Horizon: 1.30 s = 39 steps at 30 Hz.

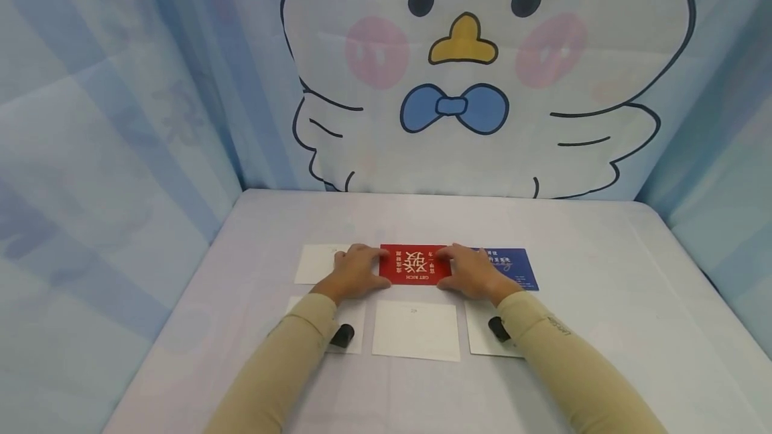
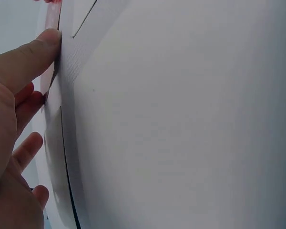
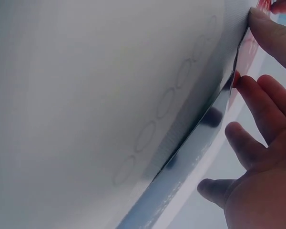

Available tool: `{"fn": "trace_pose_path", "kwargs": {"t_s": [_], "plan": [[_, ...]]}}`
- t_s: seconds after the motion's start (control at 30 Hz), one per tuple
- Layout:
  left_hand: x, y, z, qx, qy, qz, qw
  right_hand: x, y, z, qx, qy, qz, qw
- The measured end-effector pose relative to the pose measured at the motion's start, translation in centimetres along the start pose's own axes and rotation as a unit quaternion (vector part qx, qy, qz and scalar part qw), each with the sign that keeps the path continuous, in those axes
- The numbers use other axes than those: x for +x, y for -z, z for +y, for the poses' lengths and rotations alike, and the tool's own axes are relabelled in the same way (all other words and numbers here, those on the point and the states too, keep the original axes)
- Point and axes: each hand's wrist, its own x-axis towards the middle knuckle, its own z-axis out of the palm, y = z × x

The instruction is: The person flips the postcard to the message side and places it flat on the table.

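Note:
A red card (image 1: 416,264) with a large pale character lies in the middle of the far row on the white table. My left hand (image 1: 356,272) holds its left end, thumb at the near corner and a fingertip at the far one. At the right end my right hand (image 1: 473,272) grips it in the same way. In the left wrist view the thumb (image 2: 50,37) presses the edge of the red card (image 2: 52,19). A blue card (image 1: 512,268) with pale print is partly hidden by my right hand. Left of the red card lies a white card (image 1: 313,265), partly covered by my left hand.
Nearer me is a row of white cards: a middle one (image 1: 416,330), a left one (image 1: 356,313) and a right one (image 1: 479,327), the outer two partly under my sleeves. The table (image 1: 609,327) meets patterned curtains (image 1: 458,159) at the back and sides.

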Motion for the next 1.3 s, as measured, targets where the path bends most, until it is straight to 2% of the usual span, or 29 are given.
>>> {"fn": "trace_pose_path", "kwargs": {"t_s": [0.27,0.47,0.63,0.83,1.0,1.1,1.2,1.3], "plan": [[0.1,0.5,-0.2,-0.006,0.000,-0.022,0.9998,-0.4,0.3,0.0,-0.007,0.004,-0.022,1.000],[-0.1,0.8,-0.1,0.009,-0.004,-0.029,0.9995,-0.5,0.1,-0.1,-0.007,-0.002,-0.009,1.000],[-0.4,0.6,0.2,0.002,-0.011,-0.011,0.9999,-0.4,0.0,-0.1,0.001,-0.009,0.014,1.000],[-0.5,0.8,0.4,-0.034,-0.004,0.020,0.9992,-0.6,-0.2,0.0,0.017,-0.018,0.033,0.999],[-0.4,0.9,0.5,-0.065,-0.019,0.044,0.9967,-1.0,0.1,0.1,0.090,-0.031,0.062,0.994],[-0.3,1.0,0.5,-0.099,-0.017,0.052,0.9937,-1.1,0.4,0.1,0.112,-0.025,0.091,0.989],[-0.3,1.1,0.5,-0.156,0.003,0.056,0.9861,-1.1,0.6,0.0,0.110,-0.023,0.118,0.987],[-0.2,1.2,0.5,-0.224,0.026,0.069,0.9718,-1.1,0.5,-0.1,0.133,-0.035,0.143,0.980]]}}
